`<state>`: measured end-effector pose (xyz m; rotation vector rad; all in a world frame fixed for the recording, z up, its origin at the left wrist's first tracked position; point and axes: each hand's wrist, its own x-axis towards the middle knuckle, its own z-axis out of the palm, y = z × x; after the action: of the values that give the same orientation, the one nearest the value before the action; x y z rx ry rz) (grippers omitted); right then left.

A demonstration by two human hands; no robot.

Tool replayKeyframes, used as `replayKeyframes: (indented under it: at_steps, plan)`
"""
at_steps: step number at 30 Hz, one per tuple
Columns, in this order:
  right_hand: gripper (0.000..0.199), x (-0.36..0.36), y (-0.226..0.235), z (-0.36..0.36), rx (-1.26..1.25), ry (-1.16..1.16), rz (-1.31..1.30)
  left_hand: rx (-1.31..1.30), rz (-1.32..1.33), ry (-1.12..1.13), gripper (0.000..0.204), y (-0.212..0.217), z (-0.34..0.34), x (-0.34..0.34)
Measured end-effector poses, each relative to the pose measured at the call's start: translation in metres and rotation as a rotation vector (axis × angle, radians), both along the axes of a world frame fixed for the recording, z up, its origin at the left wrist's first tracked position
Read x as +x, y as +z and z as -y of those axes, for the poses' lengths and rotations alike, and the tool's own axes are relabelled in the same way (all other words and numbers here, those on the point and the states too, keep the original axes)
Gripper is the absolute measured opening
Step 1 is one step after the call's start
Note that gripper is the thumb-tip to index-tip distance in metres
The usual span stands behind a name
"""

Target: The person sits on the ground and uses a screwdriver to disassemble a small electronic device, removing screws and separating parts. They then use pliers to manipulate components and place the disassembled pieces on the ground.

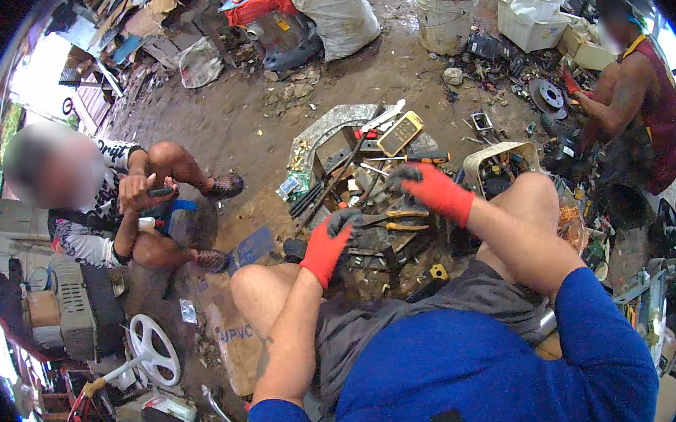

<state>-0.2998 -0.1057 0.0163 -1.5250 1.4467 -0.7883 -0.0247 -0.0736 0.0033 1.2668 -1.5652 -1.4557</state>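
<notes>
My left hand (330,244), in a red glove with dark fingers, is closed beside the jaws of a pair of pliers. What its fingers hold, if anything, I cannot make out. The pliers (395,220) have yellow handles pointing right, over the cluttered work spot between my knees. My right hand (438,192), gloved alike, has its fingers pinched together at the end of a thin metal rod (374,169), which points up and left. Just beyond it lies a screwdriver (428,158) with a yellow and black handle. Farther off rests a yellow multimeter (400,132).
An open bin of parts (502,151) stands by my right knee. A person (123,185) sits at the left, another (637,96) at the right near a brake disc (547,98). A white steering wheel (155,349) lies lower left; a sack (334,14) and bucket (449,8) stand behind.
</notes>
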Motion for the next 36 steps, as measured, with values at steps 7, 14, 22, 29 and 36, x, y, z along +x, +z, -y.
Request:
replayKeyframes:
  at_steps: [7, 14, 22, 29, 36]
  plan:
    - [0.040, -0.007, 0.026, 0.135, 0.063, -0.006, -0.250, -0.083, 0.232, 0.047, 0.026, 0.015, -0.010, 0.013]
    - [0.050, -0.030, -0.024, 0.216, -0.002, -0.135, -0.519, -0.084, 0.254, 0.033, 0.029, 0.021, -0.011, 0.015]
    - [0.039, -0.038, 0.035, 0.112, -0.150, -0.031, -0.071, -0.130, 0.347, 0.104, 0.036, 0.032, -0.015, 0.025]
    - [0.051, 0.023, 0.033, -0.039, -0.190, 0.276, -0.197, -0.425, 0.081, 0.321, 0.033, 0.044, 0.038, 0.166]
    - [0.044, 0.047, 0.043, -0.049, -0.354, 0.489, -0.273, -0.368, 0.517, 0.589, 0.047, 0.029, 0.082, 0.217]
